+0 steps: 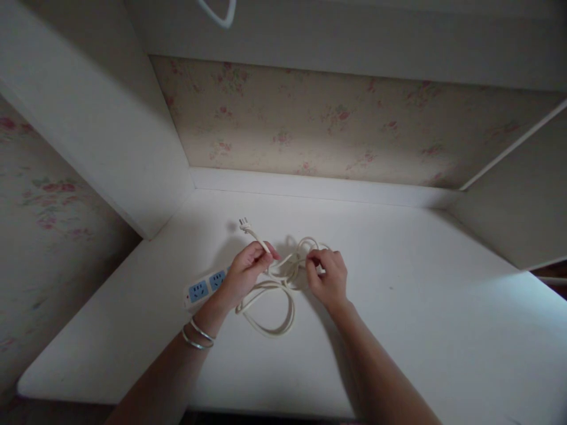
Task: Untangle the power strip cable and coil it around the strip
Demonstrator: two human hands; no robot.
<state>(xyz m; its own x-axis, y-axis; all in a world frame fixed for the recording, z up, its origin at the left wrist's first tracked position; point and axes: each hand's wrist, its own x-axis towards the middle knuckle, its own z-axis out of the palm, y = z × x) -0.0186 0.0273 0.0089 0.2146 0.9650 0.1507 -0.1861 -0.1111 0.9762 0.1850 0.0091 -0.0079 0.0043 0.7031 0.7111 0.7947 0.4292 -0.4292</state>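
Note:
A cream power cord (290, 313) lies in tangled loops on the white desk (425, 330). My left hand (248, 268) is closed on the cord a short way behind its plug (244, 224), whose metal prongs point up and away from me. The fingers of my right hand (328, 277) pinch another stretch of the same cord, at the right side of the tangle. Partly hidden behind my left hand and wrist is a white power strip (206, 287) with blue socket faces.
White panels (159, 118) flank the desk, and a low white ledge (319, 184) runs along its back. Behind it is floral wallpaper (310, 124). A white overhang (354, 41) crosses above, with a white loop-shaped thing (228, 18) hanging at the top.

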